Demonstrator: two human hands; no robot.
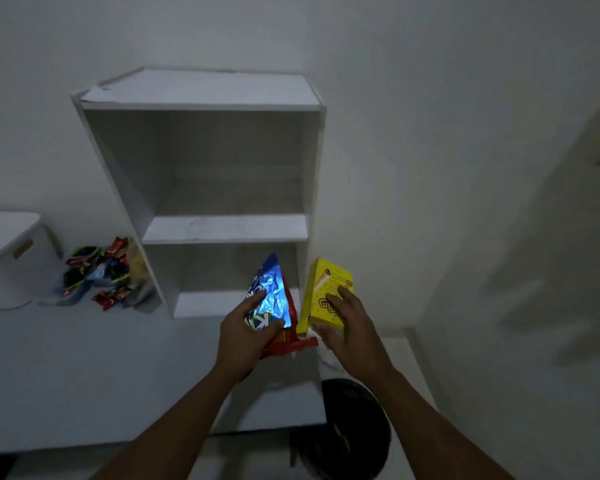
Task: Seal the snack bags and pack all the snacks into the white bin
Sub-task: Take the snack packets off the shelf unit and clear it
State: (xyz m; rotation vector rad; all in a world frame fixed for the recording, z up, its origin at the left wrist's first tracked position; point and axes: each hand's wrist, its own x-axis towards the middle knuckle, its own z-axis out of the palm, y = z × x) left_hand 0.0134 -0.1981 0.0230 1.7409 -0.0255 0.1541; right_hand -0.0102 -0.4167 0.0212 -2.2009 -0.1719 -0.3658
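Nearest, a dark round object (352,431) low beside the white tabletop (84,375). Above it, left hand (245,336), fingers clamped on a shiny blue foil snack bag (271,292) with a red packet (288,341) behind it. Right hand (349,332), fingers closed around a yellow cardboard snack box (329,292). Behind, white open shelf unit (222,174). Far left, heap of small red and dark wrapped snacks (99,271), just beside a white plastic bin (11,244).

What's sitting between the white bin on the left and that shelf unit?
A heap of small snack packets lies on the table between the white bin and the shelf unit, seen in the head view.
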